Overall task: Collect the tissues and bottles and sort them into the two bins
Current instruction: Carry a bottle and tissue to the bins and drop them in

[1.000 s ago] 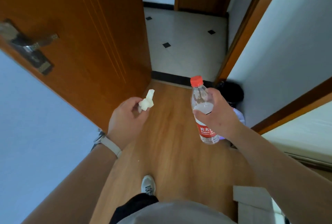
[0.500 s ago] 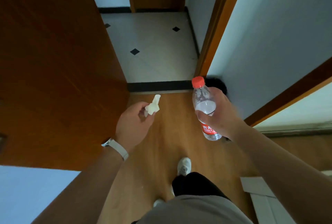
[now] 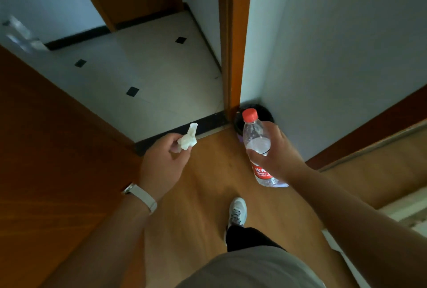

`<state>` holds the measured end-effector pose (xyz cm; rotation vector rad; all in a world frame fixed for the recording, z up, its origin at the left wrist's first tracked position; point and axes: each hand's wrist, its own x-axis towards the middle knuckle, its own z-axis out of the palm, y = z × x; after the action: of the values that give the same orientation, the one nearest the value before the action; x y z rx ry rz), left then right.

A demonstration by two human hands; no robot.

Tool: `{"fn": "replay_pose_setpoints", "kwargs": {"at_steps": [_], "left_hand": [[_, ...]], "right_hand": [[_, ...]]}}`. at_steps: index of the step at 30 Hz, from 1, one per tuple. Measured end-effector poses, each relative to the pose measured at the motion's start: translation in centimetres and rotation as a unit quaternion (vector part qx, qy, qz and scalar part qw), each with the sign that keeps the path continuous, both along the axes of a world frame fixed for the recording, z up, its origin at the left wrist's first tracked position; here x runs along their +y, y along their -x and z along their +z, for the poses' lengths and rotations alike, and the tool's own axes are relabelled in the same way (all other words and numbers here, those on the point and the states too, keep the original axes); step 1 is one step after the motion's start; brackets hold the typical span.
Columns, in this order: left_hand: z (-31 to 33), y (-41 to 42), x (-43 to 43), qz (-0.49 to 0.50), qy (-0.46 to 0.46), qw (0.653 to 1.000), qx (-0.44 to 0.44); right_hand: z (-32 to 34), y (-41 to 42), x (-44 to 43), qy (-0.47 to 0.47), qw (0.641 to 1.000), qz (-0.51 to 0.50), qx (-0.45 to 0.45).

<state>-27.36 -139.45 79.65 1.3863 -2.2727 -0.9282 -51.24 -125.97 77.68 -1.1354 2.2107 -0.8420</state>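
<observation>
Over the wooden floor point(image 3: 208, 195), near a doorway, both hands are raised and well apart, each holding one thing. The left hand point(image 3: 165, 163) pinches a crumpled white tissue point(image 3: 187, 139) between thumb and fingertips, and the tissue sticks up above the knuckles. A pale watch band point(image 3: 144, 197) circles that wrist. The right hand point(image 3: 275, 158) is curled round the middle of a clear bottle point(image 3: 256, 139), which leans a little to the left. Its red cap point(image 3: 250, 114) points to the far side, and its red label point(image 3: 261, 172) shows below the thumb. Some clear liquid is inside.

A black bin point(image 3: 265, 112) stands on the floor in the far corner, where the door frame point(image 3: 235, 45) meets the wall point(image 3: 335, 56). The bottle's top partly hides it. A sliver of purple point(image 3: 240, 137) shows just beside the bin, too little to tell what it is. An open wooden door point(image 3: 57, 172) fills the left side. Pale tiles point(image 3: 138, 68) with small black diamonds lie beyond the threshold. One grey shoe point(image 3: 236, 211) is planted near, between the arms.
</observation>
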Motion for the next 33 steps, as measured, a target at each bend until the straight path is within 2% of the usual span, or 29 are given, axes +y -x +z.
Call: {"fn": "replay_pose_setpoints", "kwargs": {"at_steps": [5, 14, 21, 33], "left_hand": [[0.2, 7.6, -4.9, -0.078, 0.006, 0.997, 0.01], [0.1, 17.3, -10.1, -0.192, 0.025, 0.981, 0.023], [-1.9, 23.3, -15.8, -0.302, 0.001, 0.953, 0.017], [-5.1, 31.6, -31.1, -0.457, -0.034, 0.889, 0.01]], "right_hand": [[0.2, 5.4, -2.1, -0.016, 0.998, -0.059, 0.032], [-0.7, 10.8, -0.2, -0.044, 0.978, -0.2, 0.026], [-1.9, 11.3, -2.7, -0.057, 0.947, -0.315, 0.019], [-3.6, 8.9, -14.1, -0.098, 0.868, -0.487, 0.008]]}}
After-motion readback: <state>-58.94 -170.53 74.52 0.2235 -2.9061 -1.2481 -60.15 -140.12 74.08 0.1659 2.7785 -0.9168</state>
